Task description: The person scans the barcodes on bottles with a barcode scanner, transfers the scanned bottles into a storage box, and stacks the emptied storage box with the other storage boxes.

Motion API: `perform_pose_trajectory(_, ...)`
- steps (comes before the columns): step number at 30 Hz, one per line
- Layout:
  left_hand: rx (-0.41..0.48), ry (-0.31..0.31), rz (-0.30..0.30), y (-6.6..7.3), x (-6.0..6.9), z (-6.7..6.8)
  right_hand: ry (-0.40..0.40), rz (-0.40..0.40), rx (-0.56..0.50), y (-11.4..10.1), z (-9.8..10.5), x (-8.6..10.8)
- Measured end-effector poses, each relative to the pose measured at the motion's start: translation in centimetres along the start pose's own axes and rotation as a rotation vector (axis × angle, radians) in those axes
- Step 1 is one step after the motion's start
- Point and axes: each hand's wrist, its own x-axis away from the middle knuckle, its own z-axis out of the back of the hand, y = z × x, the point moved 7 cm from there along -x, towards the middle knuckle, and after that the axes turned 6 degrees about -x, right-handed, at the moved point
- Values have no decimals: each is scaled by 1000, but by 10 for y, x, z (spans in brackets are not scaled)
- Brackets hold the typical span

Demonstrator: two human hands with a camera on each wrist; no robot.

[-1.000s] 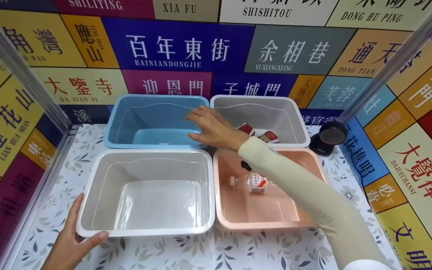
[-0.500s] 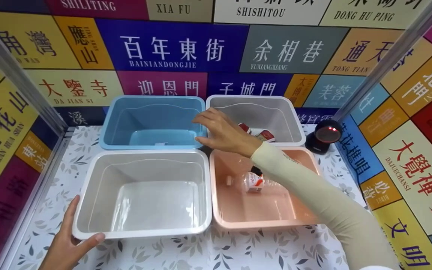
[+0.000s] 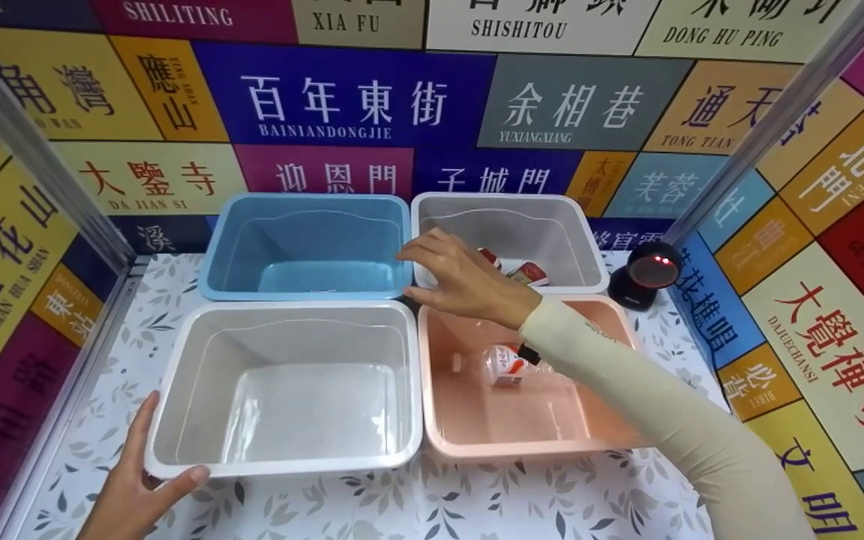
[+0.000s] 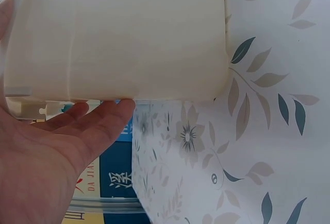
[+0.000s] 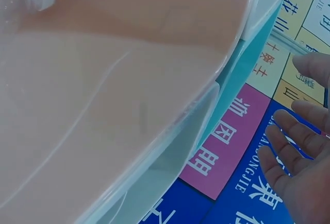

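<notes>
My left hand point(image 3: 128, 480) rests at the near left corner of the white bin point(image 3: 289, 337), thumb on the rim. In the left wrist view its fairly straight fingers point(image 4: 105, 121) touch the bin's outer wall. Over the inner corner where the blue bin point(image 3: 304, 232) meets the grey bin point(image 3: 507, 214) hovers my right hand point(image 3: 466, 281), relaxed. The right wrist view shows the right palm point(image 5: 309, 183) bare and its fingers apart. Nearest below that arm is the peach bin point(image 3: 507, 442), with a clear plastic bottle point(image 3: 505, 365) lying inside, partly hidden by the sleeve.
Small red packs point(image 3: 528, 274) lie in the grey bin. A black scanner-like device point(image 3: 646, 276) with red lights stands right of the bins. The bins sit close together on a leaf-patterned tabletop point(image 3: 342, 502), with sign-printed walls point(image 3: 357, 90) behind and at both sides.
My right hand has drawn back to the right, from over the blue bin towards the grey one. Red lights have come on in the black device. My left hand stays on the white bin.
</notes>
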Motion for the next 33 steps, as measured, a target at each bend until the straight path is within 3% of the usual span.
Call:
perform_pose_trajectory(10,4,-9,15,1,0,0,30,-28,-11,-4,7,18)
perform_pose_trajectory(17,-52,2,-43,8,1,3,51,17,-35,-7,11,35)
perform_pose_trajectory(20,-80,-15,-32,10,0,4,64,20,-50,-6,14,43)
perform_pose_trajectory(33,-131,-70,-69,16,-3,5,90,-107,-116,5,31,72)
